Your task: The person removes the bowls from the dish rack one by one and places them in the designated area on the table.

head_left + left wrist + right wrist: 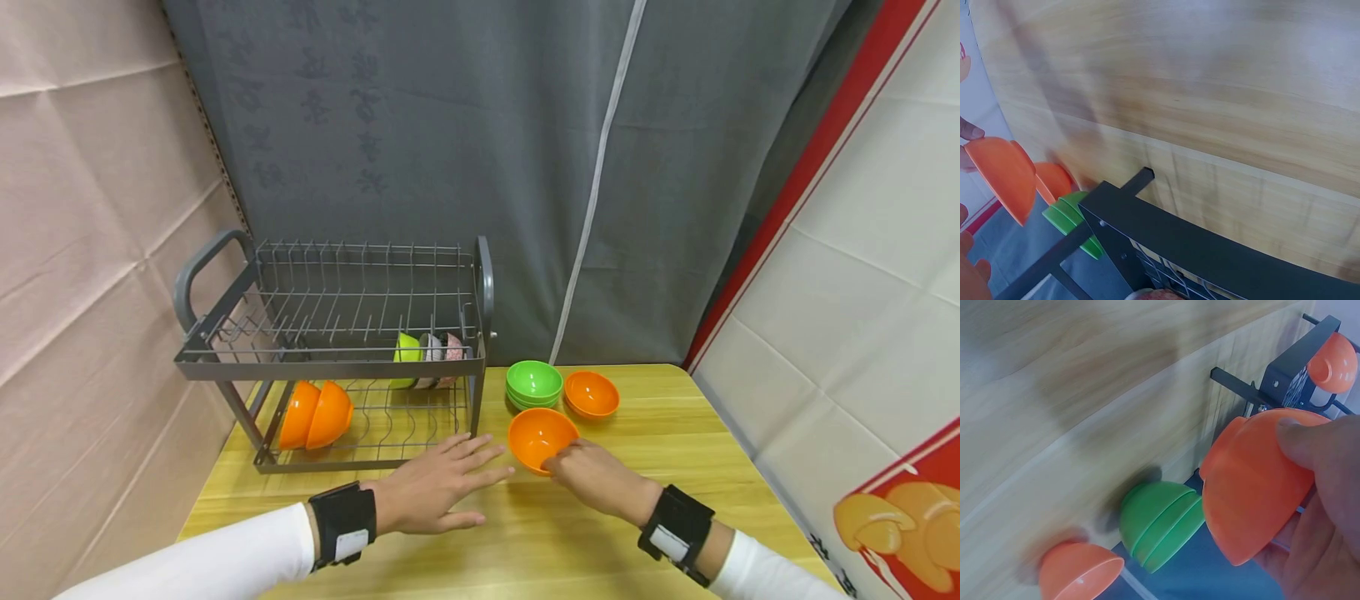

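Note:
My right hand (596, 477) pinches the rim of an orange bowl (538, 435), thumb on its outer wall and fingers on the inner side, as the right wrist view shows. That bowl is off the table and tilted a little. My left hand (442, 485) hovers over the table with fingers spread, left of the held bowl and apart from it; it holds nothing. Behind the held bowl stand stacked green bowls (1161, 519), and beside them another orange bowl (592, 393) sits upright on the table.
A grey two-tier dish rack (330, 368) stands at the left. On its lower tier, orange bowls (330, 415) lean on edge at the left, and a lime-green bowl (407, 350) with patterned bowls (452, 354) stands at the right. A grey curtain (525, 167) hangs behind.

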`<state>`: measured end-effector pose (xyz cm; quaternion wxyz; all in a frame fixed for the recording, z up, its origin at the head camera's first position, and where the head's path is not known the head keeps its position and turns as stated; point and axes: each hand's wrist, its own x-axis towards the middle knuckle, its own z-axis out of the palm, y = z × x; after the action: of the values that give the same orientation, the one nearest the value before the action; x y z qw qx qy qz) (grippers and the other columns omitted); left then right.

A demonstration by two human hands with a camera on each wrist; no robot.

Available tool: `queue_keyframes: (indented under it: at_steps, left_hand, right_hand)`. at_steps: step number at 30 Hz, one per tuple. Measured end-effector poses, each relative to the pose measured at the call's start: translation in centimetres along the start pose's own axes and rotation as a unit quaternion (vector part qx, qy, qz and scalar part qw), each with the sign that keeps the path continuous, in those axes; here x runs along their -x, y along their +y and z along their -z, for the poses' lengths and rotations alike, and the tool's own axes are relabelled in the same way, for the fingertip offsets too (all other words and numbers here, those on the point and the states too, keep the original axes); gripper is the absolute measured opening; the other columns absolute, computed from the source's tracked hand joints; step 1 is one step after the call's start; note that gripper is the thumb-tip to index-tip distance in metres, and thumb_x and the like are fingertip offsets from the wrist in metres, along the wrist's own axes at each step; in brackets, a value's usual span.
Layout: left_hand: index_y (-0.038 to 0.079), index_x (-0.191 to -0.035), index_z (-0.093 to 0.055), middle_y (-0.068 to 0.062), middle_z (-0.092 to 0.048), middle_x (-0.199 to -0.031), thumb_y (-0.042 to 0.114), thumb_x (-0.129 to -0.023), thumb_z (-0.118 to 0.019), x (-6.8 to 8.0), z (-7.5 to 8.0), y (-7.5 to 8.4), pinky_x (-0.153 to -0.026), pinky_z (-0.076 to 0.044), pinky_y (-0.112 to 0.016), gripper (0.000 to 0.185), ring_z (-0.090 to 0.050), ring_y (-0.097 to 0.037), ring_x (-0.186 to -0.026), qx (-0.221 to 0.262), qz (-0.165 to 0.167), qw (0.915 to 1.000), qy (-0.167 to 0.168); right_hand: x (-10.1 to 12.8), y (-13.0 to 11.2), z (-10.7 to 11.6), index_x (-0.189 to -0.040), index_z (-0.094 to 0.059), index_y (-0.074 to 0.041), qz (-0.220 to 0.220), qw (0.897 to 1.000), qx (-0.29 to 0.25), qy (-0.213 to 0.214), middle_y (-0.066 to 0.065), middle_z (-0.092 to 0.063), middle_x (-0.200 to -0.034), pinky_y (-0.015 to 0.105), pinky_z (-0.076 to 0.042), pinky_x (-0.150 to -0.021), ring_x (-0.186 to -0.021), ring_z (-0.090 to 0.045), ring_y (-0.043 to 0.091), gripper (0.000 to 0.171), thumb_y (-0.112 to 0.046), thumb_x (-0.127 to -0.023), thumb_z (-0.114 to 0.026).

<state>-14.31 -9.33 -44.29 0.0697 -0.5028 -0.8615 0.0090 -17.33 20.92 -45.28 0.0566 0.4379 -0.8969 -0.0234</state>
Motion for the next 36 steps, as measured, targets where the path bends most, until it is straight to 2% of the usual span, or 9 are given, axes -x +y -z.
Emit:
queue_keyframes:
  at_steps: [5, 17, 25, 29, 36]
  left_hand:
    - [0.027, -0.161, -0.028, -0.004, -0.027, -0.168, 0.061, -0.105, -0.032, -0.5, -0.3, 0.4, -0.126, -0.029, -0.048, 0.066, -0.027, -0.027, -0.156, -0.003, -0.013, 0.9999, 0.009]
    - [0.027, -0.162, -0.026, -0.006, -0.027, -0.168, 0.061, -0.105, -0.034, -1.3, -0.9, 0.7, -0.125, -0.031, -0.047, 0.067, -0.028, -0.027, -0.156, 0.0, -0.028, 0.9996, 0.008]
    - [0.029, -0.161, -0.027, -0.004, -0.024, -0.169, 0.061, -0.104, -0.036, -2.5, -1.1, 1.2, -0.125, -0.032, -0.046, 0.067, -0.03, -0.026, -0.155, -0.011, -0.033, 0.9994, 0.006]
    - [0.029, -0.161, -0.027, -0.004, -0.024, -0.169, 0.061, -0.103, -0.039, -3.2, -1.2, 1.4, -0.126, -0.031, -0.045, 0.067, -0.029, -0.026, -0.155, -0.019, -0.036, 0.9992, 0.007]
    - [0.028, -0.162, -0.026, -0.005, -0.026, -0.169, 0.06, -0.103, -0.04, -3.9, -1.3, 1.5, -0.126, -0.031, -0.045, 0.068, -0.03, -0.026, -0.155, -0.028, -0.04, 0.9988, 0.005]
  right_hand:
    - [0.2, 0.4, 0.0, -0.09, -0.073, -0.017, 0.001, 1.0, 0.008, -0.003, -0.006, -0.072, -0.079, 0.033, -0.057, -0.075, -0.07, -0.062, 0.008, 0.005, -0.014, -0.088, -0.076]
    - [0.5, 1.1, -0.1, -0.09, -0.072, -0.017, -0.016, 1.0, -0.003, -0.001, -0.007, -0.071, -0.078, 0.032, -0.056, -0.073, -0.069, -0.06, 0.007, 0.004, -0.014, -0.089, -0.074]
    - [0.9, 2.0, -0.6, -0.085, -0.073, -0.015, -0.029, 0.999, -0.025, 0.025, -0.007, -0.07, -0.075, 0.028, -0.056, -0.063, -0.067, -0.063, 0.008, 0.007, -0.009, -0.087, -0.075]
    - [1.2, 2.5, -0.9, -0.082, -0.072, -0.014, -0.043, 0.998, -0.031, 0.024, -0.006, -0.068, -0.072, 0.028, -0.053, -0.059, -0.064, -0.062, 0.009, 0.008, -0.009, -0.087, -0.075]
    - [1.7, 3.5, -1.4, -0.084, -0.069, -0.015, -0.058, 0.997, -0.031, 0.025, -0.006, -0.067, -0.074, 0.033, -0.057, -0.064, -0.068, -0.064, 0.012, 0.011, -0.008, -0.086, -0.077]
